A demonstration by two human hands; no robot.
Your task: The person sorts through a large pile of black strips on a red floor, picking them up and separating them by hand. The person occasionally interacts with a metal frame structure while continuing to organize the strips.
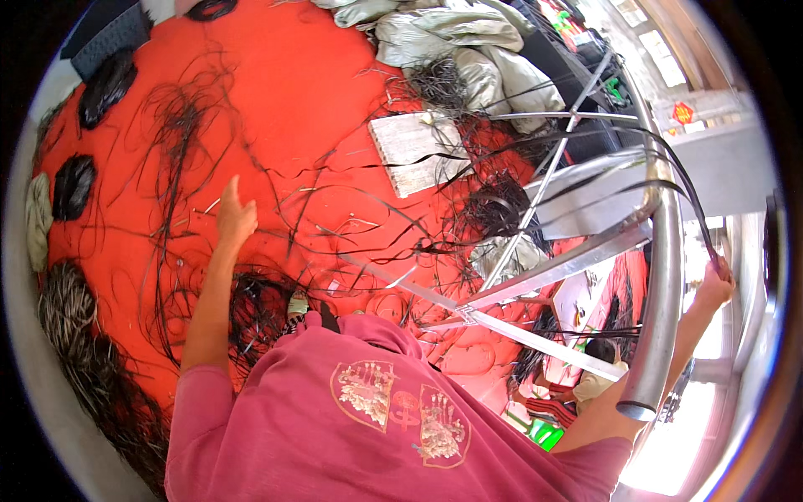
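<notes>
Out over the red floor, my left hand [237, 216] has its fingers apart and holds nothing. At the far right, my right hand [717, 283] is closed around dark flat plastic strips [687, 180]. They bend over a bare metal tube frame [663, 251] and trail leftward above the floor. My right arm passes behind the frame's upright tube. Thin metal bars [577, 272] of the frame cross diagonally in front of me. Loose black strips [456, 243] lie tangled below and beyond them.
A red floor covering [284, 75] is strewn with strip tangles. Black bundles [107, 88] line the left edge, with a long dark strip heap [92, 351] nearer. A whitish board [418, 151] and pale sacks [452, 42] lie ahead. Another person [594, 372] sits low at the right.
</notes>
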